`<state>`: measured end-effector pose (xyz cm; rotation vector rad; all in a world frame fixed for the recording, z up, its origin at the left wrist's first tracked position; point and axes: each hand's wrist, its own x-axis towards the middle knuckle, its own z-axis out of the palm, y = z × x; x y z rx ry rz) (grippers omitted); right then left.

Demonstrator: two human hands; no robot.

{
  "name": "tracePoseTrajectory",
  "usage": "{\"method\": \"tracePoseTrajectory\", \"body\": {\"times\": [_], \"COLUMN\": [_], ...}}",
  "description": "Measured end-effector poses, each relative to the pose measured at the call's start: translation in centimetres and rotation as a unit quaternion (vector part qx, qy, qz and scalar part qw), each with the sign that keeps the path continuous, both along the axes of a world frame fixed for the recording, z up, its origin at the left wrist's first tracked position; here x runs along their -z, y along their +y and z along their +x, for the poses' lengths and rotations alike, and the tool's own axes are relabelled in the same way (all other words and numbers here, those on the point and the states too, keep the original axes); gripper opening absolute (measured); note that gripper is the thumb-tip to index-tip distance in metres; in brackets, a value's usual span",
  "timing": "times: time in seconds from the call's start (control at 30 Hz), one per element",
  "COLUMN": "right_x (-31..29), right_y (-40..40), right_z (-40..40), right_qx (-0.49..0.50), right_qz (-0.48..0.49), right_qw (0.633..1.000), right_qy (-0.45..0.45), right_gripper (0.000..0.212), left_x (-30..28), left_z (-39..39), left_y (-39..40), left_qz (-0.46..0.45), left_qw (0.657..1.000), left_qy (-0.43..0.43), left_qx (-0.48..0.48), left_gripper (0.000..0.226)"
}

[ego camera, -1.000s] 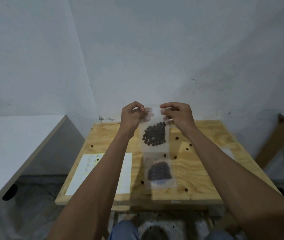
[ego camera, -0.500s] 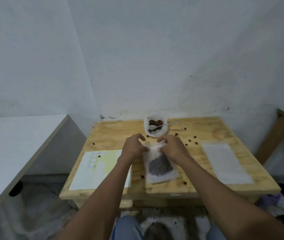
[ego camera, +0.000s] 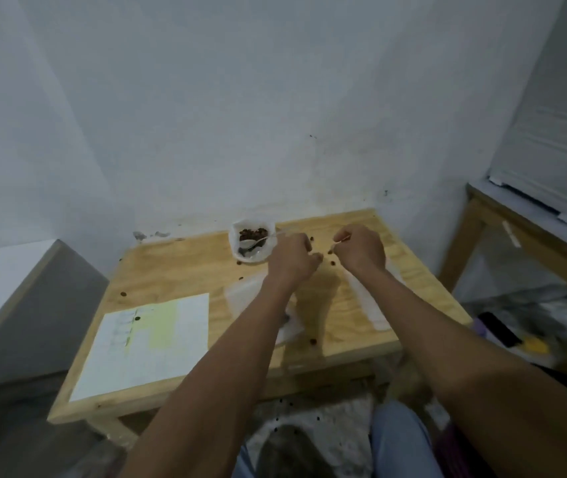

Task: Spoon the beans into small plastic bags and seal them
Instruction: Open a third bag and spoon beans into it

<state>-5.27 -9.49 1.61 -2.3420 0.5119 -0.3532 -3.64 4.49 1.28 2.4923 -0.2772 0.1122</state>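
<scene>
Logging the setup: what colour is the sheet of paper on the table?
White paper sheet with a pale yellow-green patch, head view.

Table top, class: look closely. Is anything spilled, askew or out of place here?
Yes. Loose beans lie scattered on the wooden table instead of in the white bag of beans; one sits on the paper sheet, and more dot the floor below.

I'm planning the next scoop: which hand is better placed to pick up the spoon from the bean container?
Probably the left hand: it sits right beside the spoon, whose handle points toward it from the bean container. The right hand is farther away.
</scene>
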Motion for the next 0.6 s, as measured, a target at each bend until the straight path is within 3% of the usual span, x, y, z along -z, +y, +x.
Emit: {"method": "tracePoseTrajectory", "body": {"times": [0.1, 0.27, 0.6], "right_x": [0.6, 2.6, 2.6], "right_y": [-4.3, -7.1, -6.2], "right_z": [-1.2, -3.1, -4.2], "right_qx": [0.061, 0.073, 0.058], "right_qz": [-0.015, -0.034, -0.112], "right_qw": [0.997, 0.989, 0.985], "right_qy": [0.033, 0.127, 0.118], "right_gripper": [0.007, 0.030, 0.026], "left_x": [0.6, 2.0, 1.4], "left_z": [-0.7, -2.4, -3.1], "left_y": [-4.4, -8.1, -9.5], "left_qz": [0.012, 0.003, 0.005], "left_qw": [0.999, 0.996, 0.997], "left_qy": [0.048, 0.080, 0.040], "left_qx": [0.006, -0.025, -0.072], "left_gripper": [0.039, 0.040, 0.013]}}
